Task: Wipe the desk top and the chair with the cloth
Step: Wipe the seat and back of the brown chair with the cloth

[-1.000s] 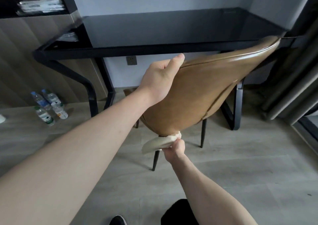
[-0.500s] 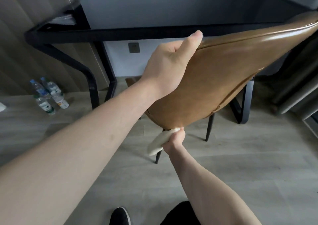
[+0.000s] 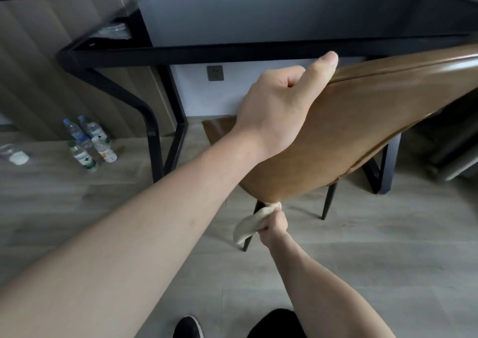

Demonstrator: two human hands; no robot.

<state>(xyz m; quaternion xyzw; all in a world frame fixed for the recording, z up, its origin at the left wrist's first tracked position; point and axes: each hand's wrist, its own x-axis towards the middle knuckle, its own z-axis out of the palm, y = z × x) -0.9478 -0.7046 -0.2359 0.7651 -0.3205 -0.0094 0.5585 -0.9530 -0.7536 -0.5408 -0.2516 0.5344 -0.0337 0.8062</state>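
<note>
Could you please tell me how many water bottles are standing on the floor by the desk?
4, clustered on the floor left of the desk leg: two at the back, two in front. None seems hidden.

The chair (image 3: pixel 362 136) is tan-brown with black legs, and the cloth (image 3: pixel 249 225) is cream-white. The tabletop (image 3: pixel 284 14) is glossy black on a black frame, against a wood-grain brown wall panel (image 3: pixel 51 66). The floor (image 3: pixel 388 260) is pale grey wood-pattern, with clear bottles (image 3: pixel 86 141) bearing blue caps and green-white labels.
</note>
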